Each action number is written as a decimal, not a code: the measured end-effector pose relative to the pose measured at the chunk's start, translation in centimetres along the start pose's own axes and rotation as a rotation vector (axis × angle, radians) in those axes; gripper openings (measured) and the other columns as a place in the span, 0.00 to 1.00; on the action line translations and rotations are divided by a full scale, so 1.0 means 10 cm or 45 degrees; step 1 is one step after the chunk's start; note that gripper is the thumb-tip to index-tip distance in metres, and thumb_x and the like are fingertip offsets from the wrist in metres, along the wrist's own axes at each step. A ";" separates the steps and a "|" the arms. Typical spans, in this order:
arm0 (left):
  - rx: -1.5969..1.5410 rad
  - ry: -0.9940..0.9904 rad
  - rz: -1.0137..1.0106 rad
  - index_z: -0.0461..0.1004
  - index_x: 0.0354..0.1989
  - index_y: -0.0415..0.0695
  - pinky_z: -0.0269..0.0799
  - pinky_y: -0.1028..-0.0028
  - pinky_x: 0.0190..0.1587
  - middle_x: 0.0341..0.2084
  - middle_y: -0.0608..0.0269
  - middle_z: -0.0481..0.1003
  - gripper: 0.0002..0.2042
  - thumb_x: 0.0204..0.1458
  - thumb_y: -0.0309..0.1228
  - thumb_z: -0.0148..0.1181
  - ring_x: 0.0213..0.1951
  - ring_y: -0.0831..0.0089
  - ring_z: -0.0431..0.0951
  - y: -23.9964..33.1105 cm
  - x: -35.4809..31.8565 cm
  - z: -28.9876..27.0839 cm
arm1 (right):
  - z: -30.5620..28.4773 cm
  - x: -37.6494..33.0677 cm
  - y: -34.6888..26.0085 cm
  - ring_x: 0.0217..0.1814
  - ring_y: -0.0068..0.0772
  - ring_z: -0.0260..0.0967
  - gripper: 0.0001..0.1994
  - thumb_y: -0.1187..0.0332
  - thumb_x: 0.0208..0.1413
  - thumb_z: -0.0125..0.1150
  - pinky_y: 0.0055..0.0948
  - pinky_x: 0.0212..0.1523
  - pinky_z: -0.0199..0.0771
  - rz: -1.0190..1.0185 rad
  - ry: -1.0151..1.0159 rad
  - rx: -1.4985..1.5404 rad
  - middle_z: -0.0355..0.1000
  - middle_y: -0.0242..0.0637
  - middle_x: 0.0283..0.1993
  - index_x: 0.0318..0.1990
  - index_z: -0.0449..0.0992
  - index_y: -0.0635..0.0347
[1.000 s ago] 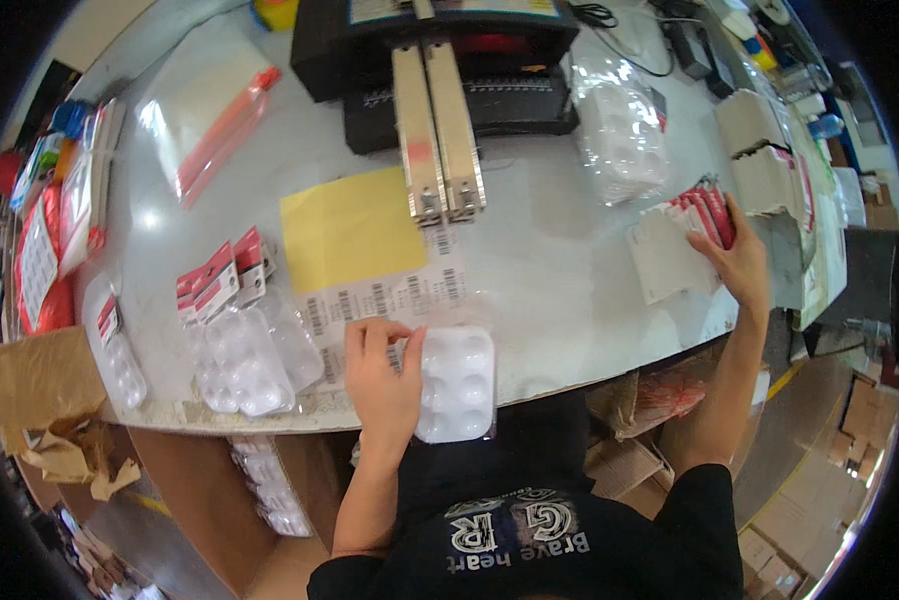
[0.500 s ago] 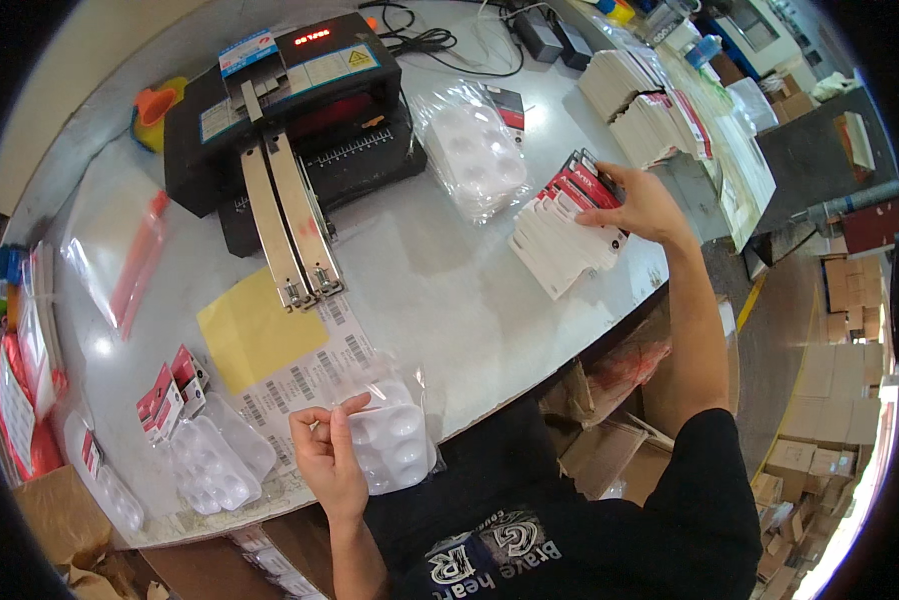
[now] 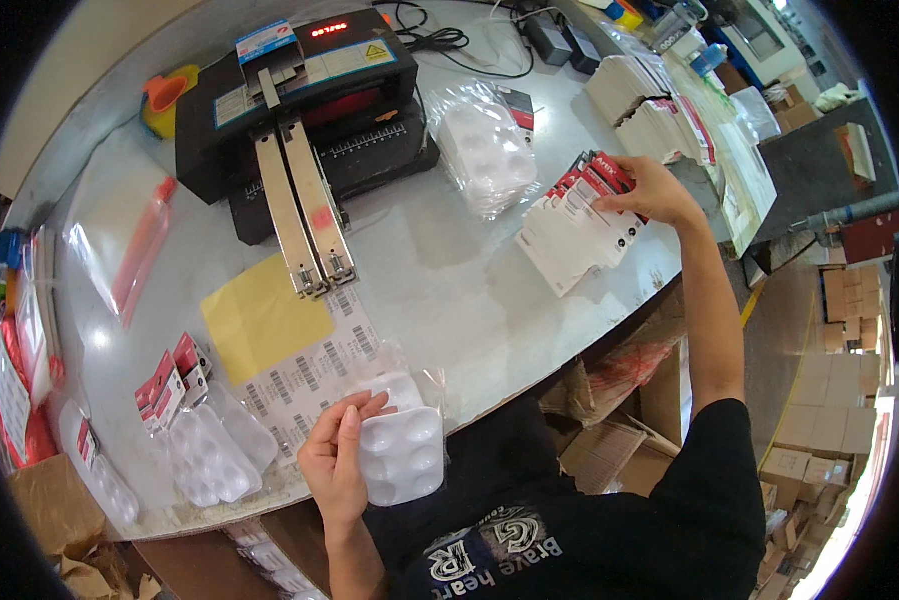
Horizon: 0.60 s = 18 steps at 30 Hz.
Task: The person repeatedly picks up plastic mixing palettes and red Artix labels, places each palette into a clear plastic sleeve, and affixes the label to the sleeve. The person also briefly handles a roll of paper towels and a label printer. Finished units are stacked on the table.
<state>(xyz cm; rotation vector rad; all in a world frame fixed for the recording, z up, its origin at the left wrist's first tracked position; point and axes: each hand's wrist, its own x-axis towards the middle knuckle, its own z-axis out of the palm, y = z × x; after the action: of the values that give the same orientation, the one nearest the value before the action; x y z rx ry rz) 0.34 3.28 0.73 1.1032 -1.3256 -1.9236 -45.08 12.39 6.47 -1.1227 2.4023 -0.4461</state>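
Observation:
At the table's front edge my left hand [image 3: 338,462] is closed on a white plastic palette [image 3: 402,455] with round wells, in a clear bag whose open edge sticks up. At the right, my right hand [image 3: 658,194] pinches the upper end of a red-and-white card [image 3: 613,172]. That card lies at the top of a fanned stack of white cards [image 3: 562,248]. Just left of the stack, a pile of bagged white palettes [image 3: 485,150] rests on the table.
A black sealing machine [image 3: 300,110] with a long metal guide stands at the back left. Before it lie yellow paper [image 3: 268,322] and barcode label sheets [image 3: 310,378]. Carded palettes [image 3: 205,455] lie at the front left. Card stacks [image 3: 660,110] fill the back right; cartons stand below the edge.
My right hand has shifted slightly right with the top card's end, spreading the cards. My left hand still holds the bagged palette, now a little lower and further right. The view has tilted slightly.

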 end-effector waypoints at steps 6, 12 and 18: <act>-0.027 0.007 -0.059 0.73 0.43 0.30 0.72 0.73 0.44 0.35 0.47 0.78 0.13 0.60 0.29 0.49 0.38 0.66 0.79 0.11 -0.03 0.07 | 0.00 -0.24 -0.39 0.30 0.27 0.72 0.20 0.62 0.40 0.69 0.28 0.35 0.72 -0.090 0.402 -0.190 0.76 0.38 0.28 0.38 0.77 0.66; 0.137 -0.020 -0.038 0.75 0.43 0.33 0.71 0.80 0.43 0.34 0.57 0.80 0.10 0.58 0.26 0.51 0.37 0.77 0.78 0.18 -0.08 0.20 | 0.60 -0.97 -1.49 0.34 0.32 0.76 0.25 0.62 0.40 0.73 0.28 0.39 0.73 -0.776 -0.214 0.428 0.76 0.40 0.34 0.46 0.73 0.62; 0.236 -0.029 0.067 0.76 0.40 0.37 0.70 0.81 0.39 0.32 0.60 0.80 0.08 0.58 0.26 0.52 0.34 0.81 0.76 0.18 -0.17 0.13 | 1.21 -0.85 -1.95 0.24 0.33 0.69 0.19 0.64 0.41 0.73 0.26 0.29 0.68 -0.713 -0.615 0.526 0.74 0.41 0.27 0.39 0.75 0.62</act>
<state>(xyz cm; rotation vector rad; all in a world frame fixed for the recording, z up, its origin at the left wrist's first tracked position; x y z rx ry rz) 0.03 4.62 3.14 1.1247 -1.5554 -1.8085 -21.50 5.85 7.44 -1.4869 1.4819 -0.7120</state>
